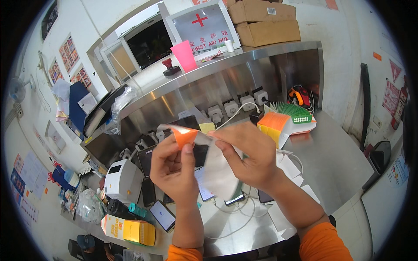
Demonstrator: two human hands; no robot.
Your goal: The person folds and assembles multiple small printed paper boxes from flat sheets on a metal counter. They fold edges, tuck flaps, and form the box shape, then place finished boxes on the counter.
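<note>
While pinched by both hands (217, 161), orange-and-silver foil sachet (191, 135), flat, shiny

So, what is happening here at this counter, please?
A person holds a small orange sticker with its shiny backing sheet in both hands above a steel counter. The left hand pinches the orange piece; the right hand grips the sheet. Phones, cables, a white label printer and an orange box lie below.
</note>
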